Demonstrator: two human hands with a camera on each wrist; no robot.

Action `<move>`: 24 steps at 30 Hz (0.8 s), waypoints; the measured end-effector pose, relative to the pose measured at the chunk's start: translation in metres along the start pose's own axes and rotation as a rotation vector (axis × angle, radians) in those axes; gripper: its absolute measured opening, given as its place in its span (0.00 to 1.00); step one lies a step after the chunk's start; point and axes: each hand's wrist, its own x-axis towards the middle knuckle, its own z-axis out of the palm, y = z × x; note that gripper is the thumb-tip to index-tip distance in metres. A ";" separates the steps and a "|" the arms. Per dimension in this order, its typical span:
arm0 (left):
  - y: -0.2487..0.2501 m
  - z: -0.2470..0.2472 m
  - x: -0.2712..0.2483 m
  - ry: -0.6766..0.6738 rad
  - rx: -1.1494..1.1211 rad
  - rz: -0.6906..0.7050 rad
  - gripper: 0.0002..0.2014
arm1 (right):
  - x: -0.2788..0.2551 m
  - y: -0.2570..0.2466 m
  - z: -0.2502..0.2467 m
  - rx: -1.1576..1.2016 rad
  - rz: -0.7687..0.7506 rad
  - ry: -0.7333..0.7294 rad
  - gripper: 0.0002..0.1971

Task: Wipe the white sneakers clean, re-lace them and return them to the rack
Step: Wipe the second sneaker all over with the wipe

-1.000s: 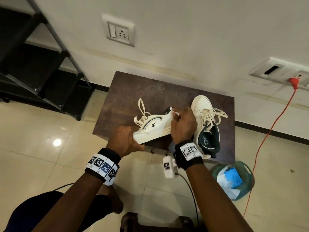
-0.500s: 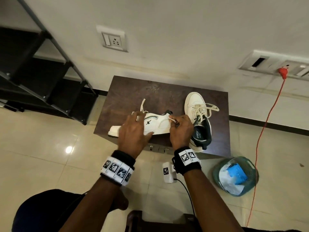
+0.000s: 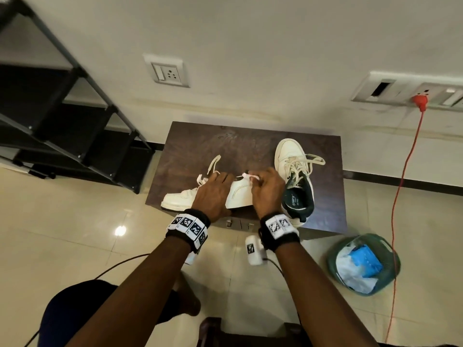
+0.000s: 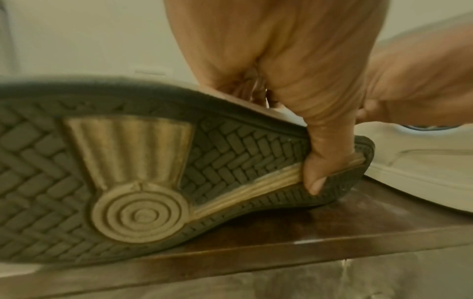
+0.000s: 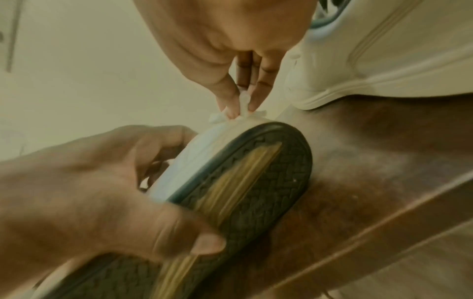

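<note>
One white sneaker (image 3: 180, 200) lies tilted on its side on the brown table (image 3: 225, 144), toe to the left, its dark patterned sole (image 4: 128, 172) facing me. My left hand (image 3: 213, 191) grips its middle, thumb (image 4: 325, 161) on the sole, fingers over the upper. At the heel my right hand (image 3: 260, 184) pinches a small white wipe (image 5: 244, 105) against the sneaker's edge. Loose laces (image 3: 213, 164) stick up behind my left hand. The second white sneaker (image 3: 293, 171) stands upright to the right, laced, with a dark green lining.
A black shoe rack (image 3: 62, 126) stands on the floor to the left of the table. A green basket (image 3: 363, 264) with white and blue waste sits at the lower right. An orange cord (image 3: 403, 181) hangs from the wall socket.
My left hand moved from the sneaker's toe to its middle, and the sneaker shifted left and lower. My right hand stays pinching at the heel.
</note>
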 end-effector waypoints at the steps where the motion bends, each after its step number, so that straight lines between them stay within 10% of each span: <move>1: 0.000 -0.001 0.000 0.004 -0.009 -0.006 0.44 | 0.009 -0.001 0.002 0.020 0.009 -0.013 0.12; 11: -0.002 0.001 0.000 0.056 -0.127 -0.009 0.43 | -0.074 0.015 -0.006 0.093 -0.198 -0.128 0.14; 18: -0.002 -0.005 0.006 -0.023 -0.086 -0.068 0.46 | -0.066 0.017 -0.002 0.020 0.057 0.158 0.14; 24: 0.004 -0.005 0.004 0.006 -0.106 -0.062 0.39 | -0.079 0.000 0.011 -0.022 -0.137 -0.018 0.17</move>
